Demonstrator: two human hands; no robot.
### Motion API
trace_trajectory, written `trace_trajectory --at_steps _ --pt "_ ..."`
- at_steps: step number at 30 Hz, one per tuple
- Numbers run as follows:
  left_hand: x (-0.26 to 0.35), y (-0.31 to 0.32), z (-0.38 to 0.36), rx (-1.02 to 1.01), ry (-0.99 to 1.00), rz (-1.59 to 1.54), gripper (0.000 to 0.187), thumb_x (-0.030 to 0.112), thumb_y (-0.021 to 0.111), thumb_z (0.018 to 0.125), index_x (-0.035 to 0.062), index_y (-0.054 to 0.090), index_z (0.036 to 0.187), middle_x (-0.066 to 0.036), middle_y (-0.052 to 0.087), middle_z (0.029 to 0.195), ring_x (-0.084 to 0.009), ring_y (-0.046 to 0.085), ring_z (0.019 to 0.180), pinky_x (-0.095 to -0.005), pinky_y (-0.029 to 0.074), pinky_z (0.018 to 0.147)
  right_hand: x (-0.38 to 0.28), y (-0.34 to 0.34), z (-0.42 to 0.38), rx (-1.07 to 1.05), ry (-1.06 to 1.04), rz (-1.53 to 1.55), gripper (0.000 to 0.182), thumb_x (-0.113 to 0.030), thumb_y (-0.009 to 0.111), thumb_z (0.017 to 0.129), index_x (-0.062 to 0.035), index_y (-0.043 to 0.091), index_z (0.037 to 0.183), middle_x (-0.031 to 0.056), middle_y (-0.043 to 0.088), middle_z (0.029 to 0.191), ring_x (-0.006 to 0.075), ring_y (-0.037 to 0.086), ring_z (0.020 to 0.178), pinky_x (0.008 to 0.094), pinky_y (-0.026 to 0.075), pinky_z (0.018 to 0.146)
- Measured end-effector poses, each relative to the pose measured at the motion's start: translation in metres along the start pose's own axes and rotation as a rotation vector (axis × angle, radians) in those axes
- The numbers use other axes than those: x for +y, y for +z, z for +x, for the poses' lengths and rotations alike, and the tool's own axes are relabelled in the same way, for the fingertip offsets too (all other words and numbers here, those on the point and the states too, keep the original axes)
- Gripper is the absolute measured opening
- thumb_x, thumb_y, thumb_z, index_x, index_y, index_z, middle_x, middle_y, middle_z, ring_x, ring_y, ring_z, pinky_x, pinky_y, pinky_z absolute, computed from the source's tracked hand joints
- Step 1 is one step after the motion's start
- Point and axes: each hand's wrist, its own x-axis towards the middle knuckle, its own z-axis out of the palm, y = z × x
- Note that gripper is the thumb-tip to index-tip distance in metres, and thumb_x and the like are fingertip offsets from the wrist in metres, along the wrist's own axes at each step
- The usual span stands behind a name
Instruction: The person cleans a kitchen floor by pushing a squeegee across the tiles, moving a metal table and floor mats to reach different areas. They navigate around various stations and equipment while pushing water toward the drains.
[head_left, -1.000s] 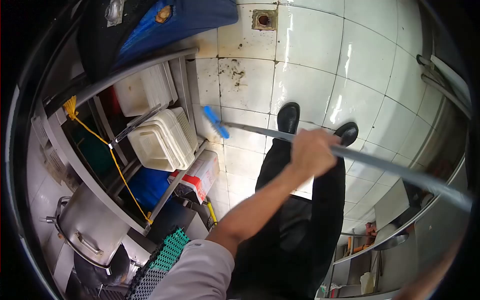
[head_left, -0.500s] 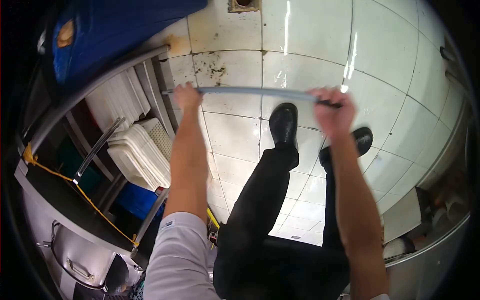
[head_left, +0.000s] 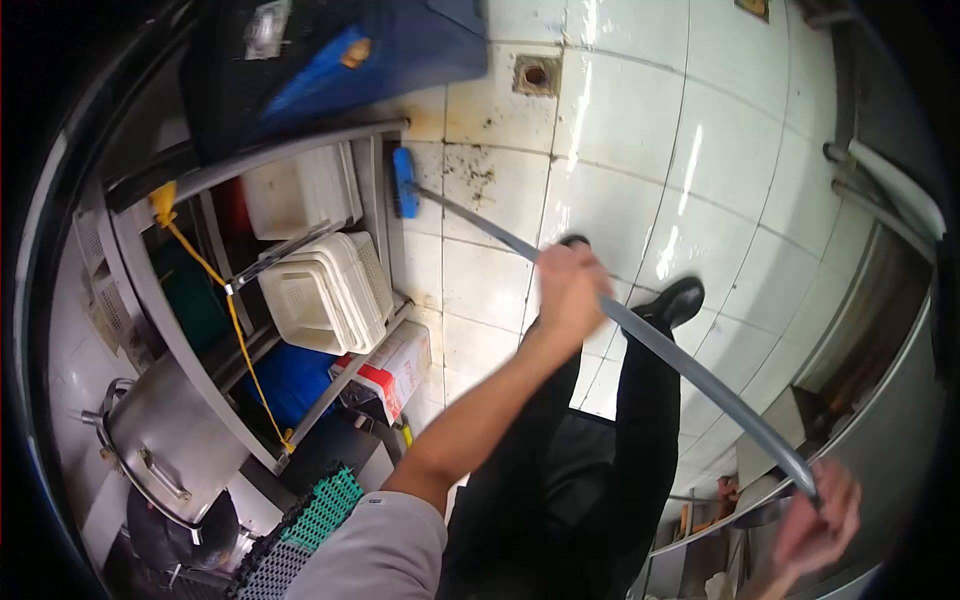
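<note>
A long-handled floor brush [head_left: 690, 368] slants across the view. Its blue head [head_left: 404, 185] rests on the white tiles against the leg of the metal rack at the left, and its grey handle runs down to the lower right. My left hand [head_left: 572, 290] is wrapped round the middle of the handle, above my black shoes. At the handle's far end, my right hand [head_left: 822, 518] holds the tip with curled fingers, close to the counter edge at the right.
The metal rack [head_left: 165, 310] holds stacked white plastic baskets [head_left: 320, 295], with a yellow cord [head_left: 240, 340] tied across it. A large steel pot [head_left: 175, 440] stands lower left. A floor drain [head_left: 537, 75] and dark specks [head_left: 470, 172] mark the wet tiles.
The handle has swung from nearly level to a steep slant. My left hand has moved right and down, away from the rack; my right hand has moved to the lower right. The blue head now shows.
</note>
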Motion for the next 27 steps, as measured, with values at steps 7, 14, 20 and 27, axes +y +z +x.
trace_trajectory --at_steps 7,14,20,27 --pt "0.182 -0.060 0.040 -0.211 0.130 -0.172 0.012 0.021 0.070 0.075 0.0119 0.072 0.067 -0.008 0.064 0.073 -0.0286 0.061 0.079 -0.0420 0.038 0.083 -0.182 0.047 -0.052 -0.070 -0.312 -0.053 0.042 -0.018 0.061 0.093 -0.0190 0.032 0.062 -0.0020 0.029 0.064 0.0177 0.033 0.075 0.0427 0.036 0.087" --pt "0.093 -0.124 -0.022 -0.061 -0.004 -0.035 0.012 0.021 0.070 0.072 0.0148 0.069 0.062 -0.006 0.060 0.069 -0.0300 0.061 0.075 -0.0461 0.040 0.073 -0.135 0.094 -0.039 -0.076 -0.083 -0.077 0.033 -0.013 0.049 0.102 -0.0133 0.034 0.072 0.0012 0.032 0.071 0.0165 0.035 0.069 0.0385 0.037 0.081" --pt "0.087 -0.127 -0.002 0.079 -0.006 -0.215 0.018 0.024 0.080 0.061 0.0136 0.066 0.061 -0.008 0.063 0.070 -0.0312 0.063 0.076 -0.0462 0.044 0.071 -0.133 0.217 -0.054 -0.427 -0.180 -0.149 0.035 -0.012 0.049 0.102 -0.0154 0.033 0.070 0.0010 0.032 0.067 0.0142 0.034 0.064 0.0363 0.033 0.074" --pt "0.160 -0.187 0.080 0.195 0.056 -0.372 0.007 0.014 0.070 0.068 0.0098 0.065 0.066 -0.014 0.064 0.074 -0.0364 0.063 0.083 -0.0488 0.045 0.076 -0.216 0.314 -0.083 -0.675 -0.321 -0.264 0.037 -0.007 0.051 0.096 -0.0174 0.031 0.067 -0.0001 0.031 0.067 0.0126 0.033 0.064 0.0335 0.031 0.075"
